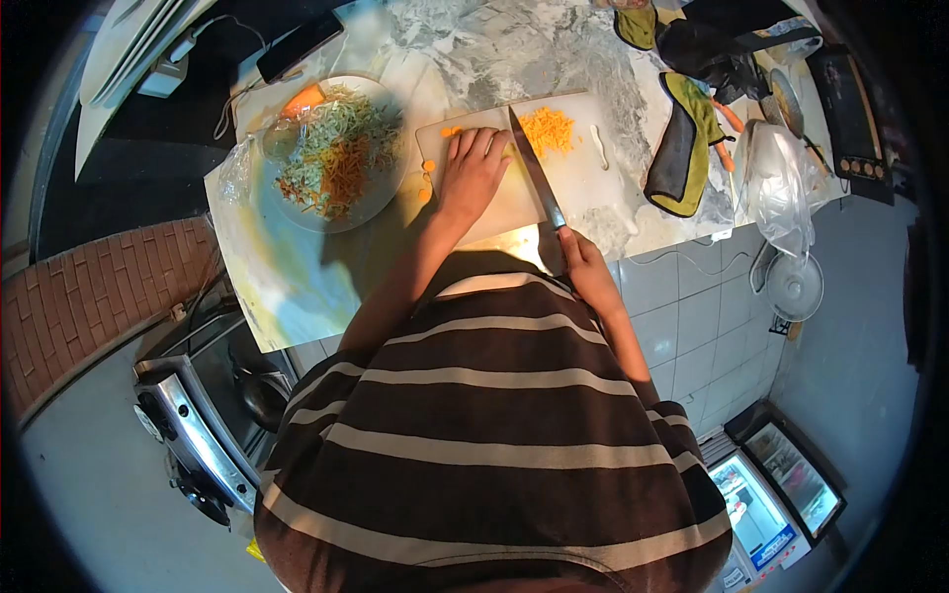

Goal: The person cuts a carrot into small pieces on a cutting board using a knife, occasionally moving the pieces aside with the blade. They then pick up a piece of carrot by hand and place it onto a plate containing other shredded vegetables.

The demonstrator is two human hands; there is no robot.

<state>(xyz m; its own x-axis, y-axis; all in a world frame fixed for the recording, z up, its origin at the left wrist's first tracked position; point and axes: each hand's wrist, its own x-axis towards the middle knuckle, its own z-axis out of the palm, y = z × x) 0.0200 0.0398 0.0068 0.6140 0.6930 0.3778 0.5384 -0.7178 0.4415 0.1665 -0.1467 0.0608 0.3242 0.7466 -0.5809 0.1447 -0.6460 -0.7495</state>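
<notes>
My right hand (585, 265) is wrapped round the handle of a long kitchen knife (535, 166), its blade pointing away from me across the cutting board (583, 188). My left hand (474, 170) rests on the board just left of the blade, fingers together and bent down. What lies under those fingers is mostly hidden; a little yellowish-green shows at the fingertips. To the right of the blade is a pile of chopped carrot (547, 131). A few orange carrot pieces (426, 178) lie along the board's left edge.
A large clear bowl (386, 198) of shredded vegetables stands left of the board. At right are a green-and-black cloth item (682, 148), whole carrots (726, 155) and a clear plastic bag (776, 183). A phone-like dark object (300, 46) lies at the back left. A stove (203, 425) stands lower left.
</notes>
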